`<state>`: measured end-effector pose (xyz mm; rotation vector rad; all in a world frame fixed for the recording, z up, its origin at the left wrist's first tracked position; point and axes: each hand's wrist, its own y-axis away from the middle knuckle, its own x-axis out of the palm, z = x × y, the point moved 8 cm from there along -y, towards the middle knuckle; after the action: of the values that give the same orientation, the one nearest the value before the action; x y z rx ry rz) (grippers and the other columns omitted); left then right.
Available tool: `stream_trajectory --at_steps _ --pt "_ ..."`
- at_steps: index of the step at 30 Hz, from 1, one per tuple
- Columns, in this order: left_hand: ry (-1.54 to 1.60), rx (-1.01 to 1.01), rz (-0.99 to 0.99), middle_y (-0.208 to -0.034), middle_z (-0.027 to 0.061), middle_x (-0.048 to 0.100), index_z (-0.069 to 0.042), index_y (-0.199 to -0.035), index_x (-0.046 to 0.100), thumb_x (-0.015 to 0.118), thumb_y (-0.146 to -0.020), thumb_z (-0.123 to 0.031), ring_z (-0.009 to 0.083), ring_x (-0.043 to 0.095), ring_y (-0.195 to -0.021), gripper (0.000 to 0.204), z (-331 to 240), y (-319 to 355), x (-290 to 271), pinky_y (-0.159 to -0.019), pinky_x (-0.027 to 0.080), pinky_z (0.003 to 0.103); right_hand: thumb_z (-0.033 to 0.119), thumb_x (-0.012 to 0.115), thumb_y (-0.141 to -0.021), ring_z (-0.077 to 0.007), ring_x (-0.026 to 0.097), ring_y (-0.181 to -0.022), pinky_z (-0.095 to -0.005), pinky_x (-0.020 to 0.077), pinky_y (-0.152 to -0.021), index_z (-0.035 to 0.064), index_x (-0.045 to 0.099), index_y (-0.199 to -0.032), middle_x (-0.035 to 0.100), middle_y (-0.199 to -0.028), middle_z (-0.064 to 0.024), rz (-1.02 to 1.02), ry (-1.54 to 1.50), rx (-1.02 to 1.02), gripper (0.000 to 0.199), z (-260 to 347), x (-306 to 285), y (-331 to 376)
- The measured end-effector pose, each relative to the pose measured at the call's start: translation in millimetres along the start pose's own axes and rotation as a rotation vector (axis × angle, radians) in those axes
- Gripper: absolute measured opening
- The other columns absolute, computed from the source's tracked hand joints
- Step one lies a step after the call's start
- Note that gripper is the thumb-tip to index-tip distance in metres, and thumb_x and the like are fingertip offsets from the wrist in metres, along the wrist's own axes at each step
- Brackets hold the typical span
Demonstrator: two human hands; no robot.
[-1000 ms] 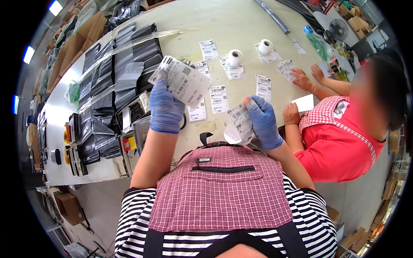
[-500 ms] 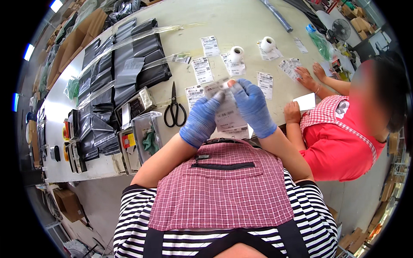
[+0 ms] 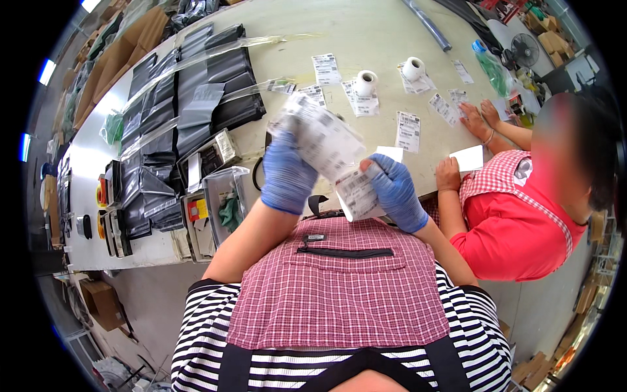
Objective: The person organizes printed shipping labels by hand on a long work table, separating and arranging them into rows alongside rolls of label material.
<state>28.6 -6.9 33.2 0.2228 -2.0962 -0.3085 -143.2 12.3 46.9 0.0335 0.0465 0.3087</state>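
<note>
A strip of printed shipping labels (image 3: 326, 137) stretches between my two blue-gloved hands, slightly blurred. My left hand (image 3: 287, 175) is closed on its raised left part, the thumb partly behind the paper. My right hand (image 3: 396, 191) pinches the lower right part, where the paper curls down in front of my checked apron (image 3: 339, 287). Behind my left hand, black scissors (image 3: 258, 174) lie on the table, with only part of a handle loop showing. Several single labels (image 3: 408, 132) lie flat beyond my hands, and a white slip (image 3: 390, 153) shows just behind my right hand.
Two white rolls (image 3: 366, 83) stand on labels. Dark plastic mailing bags (image 3: 228, 78) lie at left, near bins (image 3: 225, 202) of small items. At right a co-worker in red (image 3: 516, 215) rests hands on the table, one holding a white card (image 3: 468, 158).
My hands have moved apart, the left one leftward and up, the right one slightly down. The label strip now spreads between them, and my left hand covers most of the scissors.
</note>
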Motion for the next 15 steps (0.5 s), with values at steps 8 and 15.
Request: stream_trajectory --at_steps 8,15 --pt "-0.313 -0.175 -0.009 -0.111 0.0129 0.063 -0.003 -0.126 0.049 0.066 -0.088 -0.028 0.0266 0.065 -0.099 0.048 23.5 -7.7 -28.3 -0.087 0.055 0.042 0.022 0.055 -0.095 -0.0142 0.051 -0.058 -0.0309 0.0434 -0.055 -0.0002 0.064 -0.088 0.057 -0.064 -0.0095 -0.222 0.161 -0.127 0.025 23.4 -16.0 -32.0" --pt "-0.342 -0.245 0.101 -0.111 0.0142 0.063 0.0 -0.13 0.048 0.061 -0.091 -0.041 0.0245 0.064 -0.101 0.058 45.1 9.6 -4.3 -0.089 0.052 0.037 0.026 0.057 -0.094 -0.0179 0.056 -0.059 -0.0318 0.0455 -0.058 -0.0012 0.066 -0.09 0.06 -0.065 -0.0132 -0.229 0.392 -0.165 0.028 23.0 -9.6 -46.8"
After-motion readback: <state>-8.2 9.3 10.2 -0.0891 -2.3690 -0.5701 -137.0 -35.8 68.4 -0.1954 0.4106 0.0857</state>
